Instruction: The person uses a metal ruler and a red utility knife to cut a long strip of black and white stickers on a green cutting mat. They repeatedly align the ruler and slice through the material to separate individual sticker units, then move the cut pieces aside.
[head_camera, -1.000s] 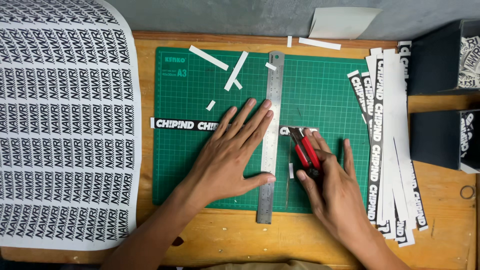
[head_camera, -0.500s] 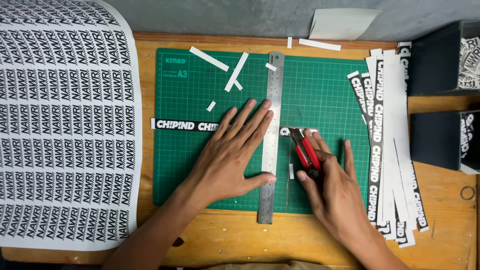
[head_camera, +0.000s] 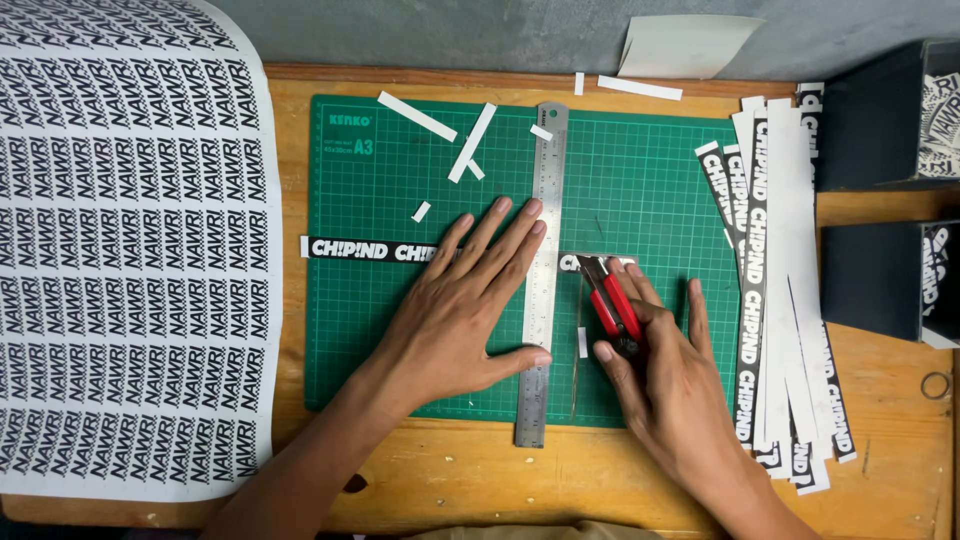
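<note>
My left hand (head_camera: 462, 305) lies flat, fingers spread, on a steel ruler (head_camera: 545, 180) that stands upright on a green cutting mat (head_camera: 650, 190). Under the hand and ruler runs a black printed sticker strip (head_camera: 355, 249), laid crosswise. My right hand (head_camera: 672, 372) grips a red utility knife (head_camera: 607, 300) just right of the ruler, its tip at the strip's right end. The middle of the strip is hidden by my left hand.
A large printed sticker sheet (head_camera: 120, 250) covers the table's left side. Cut sticker strips (head_camera: 775, 290) are piled at the mat's right edge. White paper offcuts (head_camera: 470, 142) lie on the mat's top. Two dark boxes (head_camera: 880, 280) stand far right on the wooden table (head_camera: 450, 475).
</note>
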